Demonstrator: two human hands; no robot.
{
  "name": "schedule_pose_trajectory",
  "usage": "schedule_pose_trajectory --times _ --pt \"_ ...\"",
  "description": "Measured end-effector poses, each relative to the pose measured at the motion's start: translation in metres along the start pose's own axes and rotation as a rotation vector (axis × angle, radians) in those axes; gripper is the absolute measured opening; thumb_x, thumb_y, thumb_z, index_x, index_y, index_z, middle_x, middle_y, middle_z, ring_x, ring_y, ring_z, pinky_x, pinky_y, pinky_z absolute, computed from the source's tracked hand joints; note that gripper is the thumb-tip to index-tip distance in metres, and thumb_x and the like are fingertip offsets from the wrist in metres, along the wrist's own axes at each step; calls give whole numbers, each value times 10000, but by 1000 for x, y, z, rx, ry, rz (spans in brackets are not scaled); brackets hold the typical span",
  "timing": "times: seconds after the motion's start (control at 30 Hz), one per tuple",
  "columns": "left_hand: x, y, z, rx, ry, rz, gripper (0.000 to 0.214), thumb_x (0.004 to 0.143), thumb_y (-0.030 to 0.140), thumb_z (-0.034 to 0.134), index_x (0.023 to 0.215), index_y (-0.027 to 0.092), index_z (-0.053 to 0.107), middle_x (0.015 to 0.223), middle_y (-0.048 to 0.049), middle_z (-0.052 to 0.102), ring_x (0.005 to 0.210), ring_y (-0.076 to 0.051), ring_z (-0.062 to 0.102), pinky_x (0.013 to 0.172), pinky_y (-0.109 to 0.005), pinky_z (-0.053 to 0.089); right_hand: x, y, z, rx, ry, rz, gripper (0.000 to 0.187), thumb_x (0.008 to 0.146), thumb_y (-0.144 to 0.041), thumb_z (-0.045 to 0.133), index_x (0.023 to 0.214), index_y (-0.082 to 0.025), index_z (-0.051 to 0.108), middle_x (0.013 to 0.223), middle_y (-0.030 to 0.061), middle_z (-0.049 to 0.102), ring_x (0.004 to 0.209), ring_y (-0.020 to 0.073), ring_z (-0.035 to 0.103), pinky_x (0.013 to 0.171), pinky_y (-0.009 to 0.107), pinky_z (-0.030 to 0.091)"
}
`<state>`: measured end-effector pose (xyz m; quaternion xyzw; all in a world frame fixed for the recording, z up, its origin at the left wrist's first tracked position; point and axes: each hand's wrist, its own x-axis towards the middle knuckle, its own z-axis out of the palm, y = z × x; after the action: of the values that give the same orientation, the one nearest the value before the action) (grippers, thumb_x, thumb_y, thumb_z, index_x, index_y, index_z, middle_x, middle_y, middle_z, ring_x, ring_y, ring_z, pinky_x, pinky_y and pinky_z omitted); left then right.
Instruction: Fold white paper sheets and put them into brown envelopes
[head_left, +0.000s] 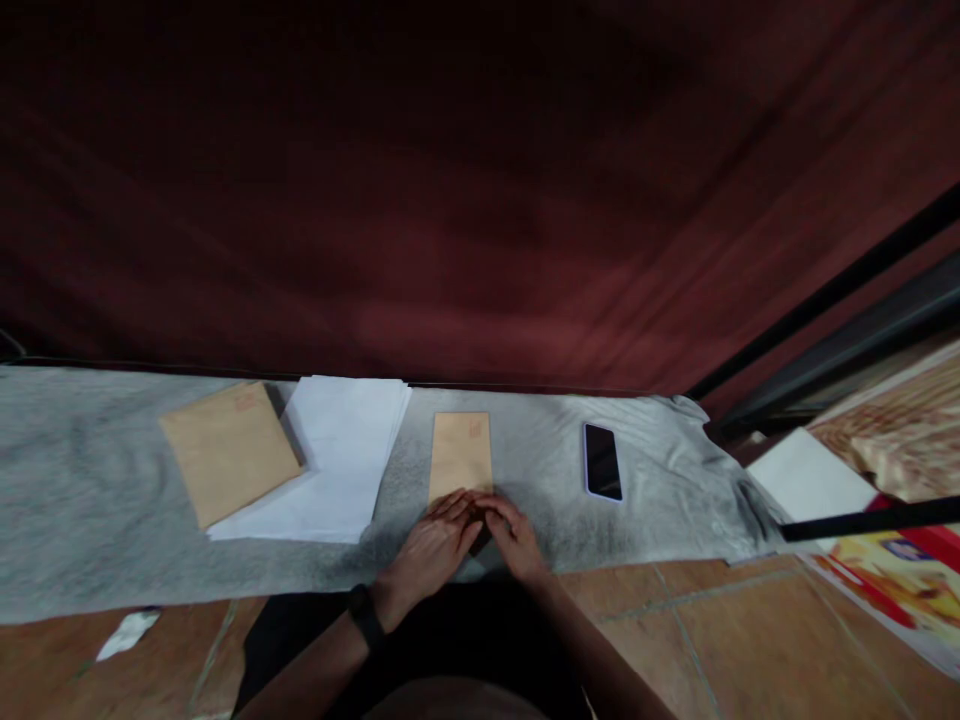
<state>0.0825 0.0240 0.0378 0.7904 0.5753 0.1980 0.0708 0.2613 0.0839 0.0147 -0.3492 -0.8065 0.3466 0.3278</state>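
Envelope of tan paper, rectangular [460,448], is lying on grey plush cloth [532,440] between white paper sheets [345,450] and lilac-edged black phone [603,462]; left hand [433,548] and right hand [519,545] are resting together over its near end, fingers bent, can't tell if gripping

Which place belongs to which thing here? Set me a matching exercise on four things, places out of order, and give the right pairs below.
Things
1. Phone
2. White sheets
3. Black wristband
4. Narrow brown envelope

Places
A. Partly covered by a brown paper stack
B. In front of the person, with the left hand and right hand at its near end
C. On the grey cloth, to the right of both hands
D. Around the left wrist

Right pairs: 1-C, 2-A, 3-D, 4-B
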Motion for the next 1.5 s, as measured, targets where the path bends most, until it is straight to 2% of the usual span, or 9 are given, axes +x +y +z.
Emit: schedule_pose_trajectory --times 0.13,0.23,0.43,0.67,0.83,1.1,1.23,1.5 --pt "-12 10 8 64 41 -35 430 1027 383 458 1339 127 608 1383 -170 651 1322 -276 595 1107 -456 499 25 4 -4 -201 -164 -82 406 1085 -242 339 1404 -260 590 1404 35 655 1338 161 578 1182 412 439" --pt "-18 13 18 106 76 -68 412 1009 370 490 1312 122 620 1356 -179 665 1307 -292 604 1090 -473 509 41 12 -1 -384 -209 -123 451 1084 -224 320 1502 -208 491 1500 80 570 1429 182 485 1227 462 357" --pt "-25 5 26 102 122 -17 354 997 183 449 1301 141 626 1356 -139 673 1302 -242 608 1100 -435 503 72 28 7 -574 -151 -57 490 1088 -279 316 1555 -172 419 1571 111 475 1478 221 419 1244 479 293" --pt "-28 -2 24 49 143 5 361 970 123 459 1278 143 646 1344 -121 683 1293 -230 612 1095 -418 507 90 35 10 -704 -89 -42 523 1088 -323 354 1574 -132 375 1589 134 436 1490 241 399 1245 479 282" --pt "-27 -1 22 20 149 2 352 975 135 464 1272 156 652 1339 -113 687 1283 -223 617 1111 -422 494 79 35 8 -702 -112 -51 511 1080 -290 375 1573 -156 385 1592 110 437 1494 231 392 1249 462 278" --pt "-21 1 17 5 168 -7 327 961 112 474 1218 169 668 1274 -104 718 1210 -228 660 1075 -429 522 30 27 -10 -576 -180 -116 511 1070 -250 376 1576 -175 373 1572 124 473 1478 237 417 1221 506 332" --pt "-20 2 14 -12 186 -5 327 972 118 465 1225 171 664 1275 -99 717 1199 -225 663 1067 -428 526 11 19 -17 -523 -208 -96 486 1083 -263 335 1550 -163 418 1569 106 483 1474 240 421 1218 512 343" --pt "-18 4 14 -24 204 -17 269 1004 220 488 1159 169 702 1236 -105 733 1165 -235 680 1063 -439 524 -9 11 -25 -500 -229 -115 454 1098 -309 319 1510 -220 487 1536 72 529 1448 211 459 1222 496 349"
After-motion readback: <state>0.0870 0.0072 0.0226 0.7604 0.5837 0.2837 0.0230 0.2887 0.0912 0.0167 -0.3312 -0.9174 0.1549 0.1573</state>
